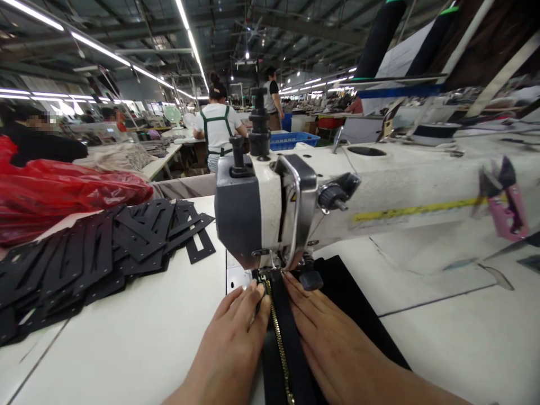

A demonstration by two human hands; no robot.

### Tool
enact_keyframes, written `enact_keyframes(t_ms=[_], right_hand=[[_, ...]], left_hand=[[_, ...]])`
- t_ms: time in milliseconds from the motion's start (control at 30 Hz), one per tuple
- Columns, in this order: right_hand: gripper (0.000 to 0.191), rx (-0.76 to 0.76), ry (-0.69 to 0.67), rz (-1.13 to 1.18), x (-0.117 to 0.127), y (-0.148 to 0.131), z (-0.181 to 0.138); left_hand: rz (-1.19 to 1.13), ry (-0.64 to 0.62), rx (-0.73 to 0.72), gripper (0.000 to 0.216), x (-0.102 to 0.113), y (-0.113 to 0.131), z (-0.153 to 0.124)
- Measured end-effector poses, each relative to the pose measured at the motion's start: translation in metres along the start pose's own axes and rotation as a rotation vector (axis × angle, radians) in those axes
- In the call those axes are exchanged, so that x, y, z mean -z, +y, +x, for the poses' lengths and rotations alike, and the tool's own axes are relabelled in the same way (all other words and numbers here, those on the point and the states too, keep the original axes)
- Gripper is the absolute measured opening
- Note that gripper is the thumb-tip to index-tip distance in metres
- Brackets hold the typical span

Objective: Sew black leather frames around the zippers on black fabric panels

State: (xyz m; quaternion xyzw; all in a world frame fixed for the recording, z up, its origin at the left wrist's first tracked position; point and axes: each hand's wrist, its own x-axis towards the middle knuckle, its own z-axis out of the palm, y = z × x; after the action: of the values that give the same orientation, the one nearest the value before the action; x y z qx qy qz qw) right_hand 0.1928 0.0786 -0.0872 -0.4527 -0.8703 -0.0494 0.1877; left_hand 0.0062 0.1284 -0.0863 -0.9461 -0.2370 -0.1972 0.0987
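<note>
A black zipper with brass teeth (277, 332) runs lengthwise from the sewing machine's presser foot area toward me, its pull near the bottom edge. My left hand (236, 343) lies along its left side, fingers stretched forward and fingertips close to the foot. On the other side, my right hand (333, 337) rests flat on the black fabric (352, 287), fingers extended beside the zipper tape. Above both hands stands the sewing machine head (238, 208). The needle is too small to make out.
Dark frame-shaped pieces (97, 253) are heaped on the left of the table, beside a red plastic bag (76, 188). Pink-handled snips (506, 205) hang at the machine arm, near a yellow measuring tape (413, 211). Farther back are a blue crate (295, 142) and several people.
</note>
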Motion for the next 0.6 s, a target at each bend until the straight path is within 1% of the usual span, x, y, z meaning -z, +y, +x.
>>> enact_keyframes(t_ms=[100,200,333,433,500,600], right_hand=[[0.059,0.005,-0.016,-0.007,0.001,0.000,0.000],[0.057,0.006,-0.033,-0.031,0.001,0.000,0.001],[0.055,0.005,-0.029,-0.027,0.000,0.000,-0.001],[0.052,-0.006,-0.017,-0.017,-0.003,0.000,-0.002],[0.051,-0.023,-0.007,-0.004,-0.004,0.000,-0.002],[0.050,-0.042,-0.011,0.039,-0.001,-0.001,0.000]], left_hand=[[-0.014,0.030,0.030,0.036,-0.002,0.001,0.000],[0.000,0.047,0.029,0.036,0.000,0.003,0.002],[-0.001,0.024,0.019,0.036,0.006,0.006,0.006],[-0.053,0.028,0.025,0.034,0.008,0.007,0.009],[-0.082,0.034,0.033,0.033,0.007,0.006,0.009],[-0.065,0.036,0.024,0.033,0.002,0.002,0.007]])
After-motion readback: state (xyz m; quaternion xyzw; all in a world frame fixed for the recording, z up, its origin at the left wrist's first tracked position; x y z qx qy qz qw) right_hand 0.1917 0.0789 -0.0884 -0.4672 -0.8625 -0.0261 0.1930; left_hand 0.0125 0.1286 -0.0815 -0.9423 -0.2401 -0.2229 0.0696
